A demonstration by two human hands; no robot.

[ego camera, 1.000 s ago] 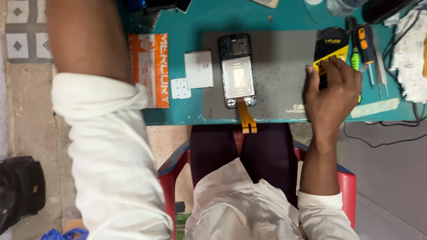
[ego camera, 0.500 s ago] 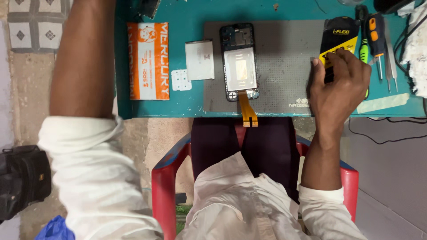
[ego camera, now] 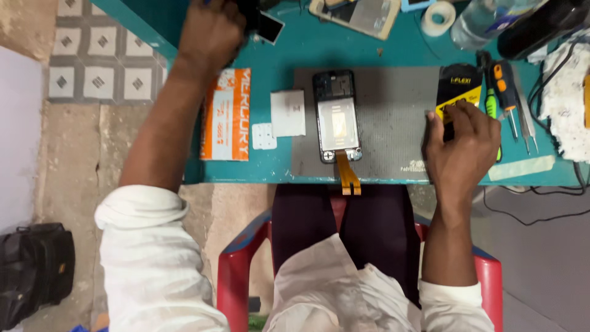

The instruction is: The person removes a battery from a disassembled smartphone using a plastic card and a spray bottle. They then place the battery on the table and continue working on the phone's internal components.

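Fingers of the right hand (ego camera: 460, 144), at right of centre in the frame, are closed on the lower end of a black-and-yellow packet (ego camera: 458, 92), pinning it where it lies at the right edge of the grey work mat (ego camera: 393, 123); the thumb side presses on the packet's yellow band, and the rest of the packet projects upward in the frame beyond the fingertips, its printed face turned up toward the camera. At upper left of the frame the left hand (ego camera: 209, 34) reaches across the teal table (ego camera: 344, 49) and is curled over a dark object (ego camera: 261, 21) at the top edge; whether it truly grips that object cannot be told, since the knuckles hide the fingers. Between the two hands, at centre of the frame, an opened phone (ego camera: 337, 115) lies flat on the mat with its inner face up and an orange flex cable (ego camera: 347, 175) trailing over the table's near edge toward the lap, a position that keeps the cable free of strain. Just left of the phone rest a white rectangular part (ego camera: 287, 112) and a smaller white piece (ego camera: 264, 136), and further left an orange-and-white box (ego camera: 226, 115). Screwdrivers (ego camera: 501, 92) and tweezers (ego camera: 522, 123) lie in a row at right of the packet, within reach of the working hand. A tape roll (ego camera: 438, 18) and a plastic bottle (ego camera: 485, 24) stand along the top of the frame, away from the mat. A red chair (ego camera: 236, 264) shows below the table.
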